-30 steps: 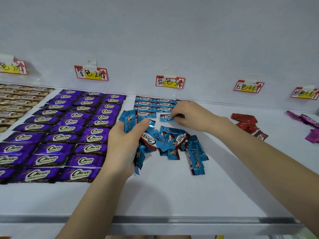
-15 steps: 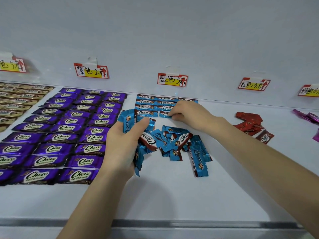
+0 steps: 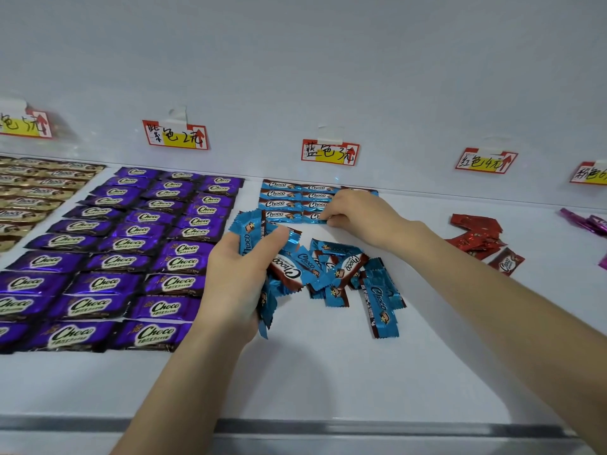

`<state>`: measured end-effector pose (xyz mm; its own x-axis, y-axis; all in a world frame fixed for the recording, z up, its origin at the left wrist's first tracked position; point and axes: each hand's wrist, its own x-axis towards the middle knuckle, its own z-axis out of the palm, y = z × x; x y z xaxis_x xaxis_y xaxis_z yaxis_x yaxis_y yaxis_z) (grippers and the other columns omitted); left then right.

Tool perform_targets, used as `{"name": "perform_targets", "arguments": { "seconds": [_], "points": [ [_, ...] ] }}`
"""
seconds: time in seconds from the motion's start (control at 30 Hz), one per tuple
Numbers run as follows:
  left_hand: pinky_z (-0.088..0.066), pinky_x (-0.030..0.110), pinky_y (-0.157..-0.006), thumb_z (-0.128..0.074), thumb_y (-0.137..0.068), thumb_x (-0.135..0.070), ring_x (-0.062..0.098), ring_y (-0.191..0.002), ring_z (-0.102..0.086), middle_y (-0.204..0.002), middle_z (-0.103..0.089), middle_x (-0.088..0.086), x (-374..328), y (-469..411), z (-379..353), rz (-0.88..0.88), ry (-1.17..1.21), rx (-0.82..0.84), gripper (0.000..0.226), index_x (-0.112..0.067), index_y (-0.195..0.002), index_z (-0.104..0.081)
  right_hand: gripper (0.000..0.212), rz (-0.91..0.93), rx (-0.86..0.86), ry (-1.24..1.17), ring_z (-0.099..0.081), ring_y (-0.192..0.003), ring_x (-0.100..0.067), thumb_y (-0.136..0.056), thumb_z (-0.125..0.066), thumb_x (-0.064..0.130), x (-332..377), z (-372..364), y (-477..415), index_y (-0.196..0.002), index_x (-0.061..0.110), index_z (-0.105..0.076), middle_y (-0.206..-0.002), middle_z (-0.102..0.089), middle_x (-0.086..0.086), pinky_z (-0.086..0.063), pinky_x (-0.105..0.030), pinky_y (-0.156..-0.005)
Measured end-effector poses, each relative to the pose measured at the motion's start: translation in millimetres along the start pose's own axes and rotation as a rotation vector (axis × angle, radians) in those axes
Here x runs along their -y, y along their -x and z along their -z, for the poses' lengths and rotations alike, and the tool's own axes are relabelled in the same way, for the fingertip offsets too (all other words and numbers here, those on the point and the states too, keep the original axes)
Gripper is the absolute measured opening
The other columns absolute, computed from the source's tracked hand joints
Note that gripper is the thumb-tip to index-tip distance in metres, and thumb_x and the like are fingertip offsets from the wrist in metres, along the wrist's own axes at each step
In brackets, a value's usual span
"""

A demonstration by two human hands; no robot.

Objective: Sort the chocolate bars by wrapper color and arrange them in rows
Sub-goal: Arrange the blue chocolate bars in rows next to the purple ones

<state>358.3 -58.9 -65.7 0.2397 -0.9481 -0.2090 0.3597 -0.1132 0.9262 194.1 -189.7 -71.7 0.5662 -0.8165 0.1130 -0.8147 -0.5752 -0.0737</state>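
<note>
Bars in blue wrappers sit in three places near the middle of the white table [image 3: 328,372]. At the far edge, against the wall and under the blue price label [image 3: 330,153], the blue rows [image 3: 282,200] lie flat, side by side and touching, printed faces up. In front of them the loose blue pile [image 3: 331,267] is heaped at mixed angles, some bars showing their brown ends. One single blue bar [image 3: 381,307] lies lengthwise at the pile's near right side.

The left hand [image 3: 236,284] grips a bunch of blue bars [image 3: 253,228], fingers curled round it with the thumb pressed across the front. The bunch stands up out of the fist, just left of the pile. The right hand [image 3: 358,218] reaches to the nearest of the blue rows. Its fingers are bent down and pinch the right end of the front-row bar [image 3: 313,217], which lies flat in line beside its left neighbour.

To the left, the purple bars [image 3: 131,244] fill a tidy block of three columns from the far edge towards the near edge, under the purple price label [image 3: 175,136]. Beyond them, at the far left corner, gold bars [image 3: 29,198] lie in rows, partly blurred. To the right, well apart from the blue pile, red bars [image 3: 476,234] lie in a small loose heap below the red price label [image 3: 486,161]. A few pink bars [image 3: 588,221] show at the right edge. A metal strip [image 3: 361,428] runs along the table's near edge.
</note>
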Motion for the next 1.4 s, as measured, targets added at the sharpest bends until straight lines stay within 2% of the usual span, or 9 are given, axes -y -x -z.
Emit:
{"name": "perform_targets", "arguments": {
  "seconds": [0.17,0.33,0.5,0.63,0.73,0.87,0.97,1.07,1.4],
  "points": [
    [-0.058,0.029,-0.051,-0.069,-0.081,-0.018,0.019,-0.066,-0.072,-0.077,-0.074,0.005,1.9,2.6,-0.1,0.038,-0.007,0.098,0.017,-0.016,-0.094,-0.060,0.024,-0.020,0.012,-0.047,-0.054,-0.101,-0.022,-0.093,-0.050,0.013,2.7,3.8,2.7,-0.112,0.013,-0.066,-0.110,-0.061,-0.007,-0.043,-0.034,-0.083],
    [-0.060,0.033,-0.057,-0.065,-0.083,-0.017,0.023,-0.072,-0.072,-0.084,-0.075,0.005,-0.2,7.6,-2.8,0.005,0.058,0.192,0.017,-0.017,-0.100,-0.061,0.013,-0.133,-0.223,-0.610,-0.058,-0.077,-0.002,-0.091,-0.056,0.022,41.7,37.1,23.0,-0.095,0.016,-0.066,-0.088,-0.065,0.007,-0.045,-0.013,-0.071],
    [-0.056,0.027,-0.053,-0.057,-0.088,-0.023,0.019,-0.075,-0.072,-0.086,-0.074,0.004,-4.6,12.4,-8.3,-0.095,0.102,0.199,0.013,-0.018,-0.099,-0.063,0.013,-0.117,-0.058,-0.823,-0.065,-0.069,-0.002,-0.085,-0.062,0.027,79.2,54.1,56.0,-0.090,0.018,-0.069,-0.080,-0.068,0.007,-0.052,-0.014,-0.063],
    [-0.059,0.031,-0.058,-0.055,-0.085,-0.035,0.018,-0.072,-0.072,-0.079,-0.074,0.003,-8.2,17.6,-8.8,-0.119,0.031,0.191,0.021,-0.019,-0.096,-0.063,0.006,-0.107,-0.338,-0.793,-0.062,-0.069,-0.009,-0.085,-0.064,0.014,77.9,50.0,71.8,-0.085,0.012,-0.070,-0.074,-0.067,0.003,-0.050,-0.020,-0.067],
    [-0.057,0.026,-0.050,-0.057,-0.075,-0.041,0.013,-0.063,-0.071,-0.071,-0.073,0.000,-15.8,21.3,-7.0,-0.155,0.030,0.136,0.028,-0.019,-0.092,-0.063,0.014,0.106,-0.643,-0.304,-0.063,-0.075,-0.012,-0.080,-0.064,0.011,69.4,44.9,84.2,-0.089,0.002,-0.072,-0.079,-0.070,-0.006,-0.050,-0.023,-0.070],
    [-0.054,0.023,-0.046,-0.065,-0.082,-0.016,0.015,-0.062,-0.071,-0.071,-0.073,0.001,-18.0,27.3,-7.8,-0.149,0.063,0.139,0.005,-0.014,-0.087,-0.064,0.023,0.227,-0.759,-0.066,-0.067,-0.091,-0.030,-0.081,-0.056,0.009,69.1,29.2,98.9,-0.093,-0.006,-0.069,-0.100,-0.067,-0.024,-0.055,-0.035,-0.079],
    [-0.058,0.029,-0.051,-0.065,-0.083,-0.008,0.019,-0.067,-0.072,-0.077,-0.074,0.004,-12.9,29.5,-8.2,-0.152,0.037,0.122,0.009,-0.015,-0.088,-0.065,0.024,0.050,-0.780,-0.383,-0.058,-0.105,-0.014,-0.082,-0.065,0.012,78.6,25.4,110.2,-0.104,0.003,-0.068,-0.111,-0.065,-0.010,-0.049,-0.021,-0.088],
    [-0.059,0.033,-0.058,-0.065,-0.083,-0.009,0.020,-0.072,-0.072,-0.082,-0.074,0.003,-8.9,30.8,-9.5,-0.181,0.033,0.112,0.009,-0.018,-0.086,-0.064,0.024,-0.291,-0.700,-1.044,-0.063,-0.093,-0.001,-0.081,-0.068,0.012,93.3,27.5,120.6,-0.102,0.025,-0.064,-0.100,-0.068,0.008,-0.050,-0.012,-0.073],
    [-0.060,0.035,-0.063,-0.069,-0.077,-0.017,0.017,-0.075,-0.072,-0.082,-0.074,-0.005,-8.6,37.5,-11.3,-0.309,-0.136,0.204,0.010,-0.022,-0.084,-0.064,0.020,-0.384,-0.541,-1.409,-0.070,-0.076,-0.011,-0.083,-0.062,0.005,91.3,47.3,118.0,-0.096,0.020,-0.056,-0.076,-0.073,0.003,-0.052,-0.016,-0.065]
  ]
}}
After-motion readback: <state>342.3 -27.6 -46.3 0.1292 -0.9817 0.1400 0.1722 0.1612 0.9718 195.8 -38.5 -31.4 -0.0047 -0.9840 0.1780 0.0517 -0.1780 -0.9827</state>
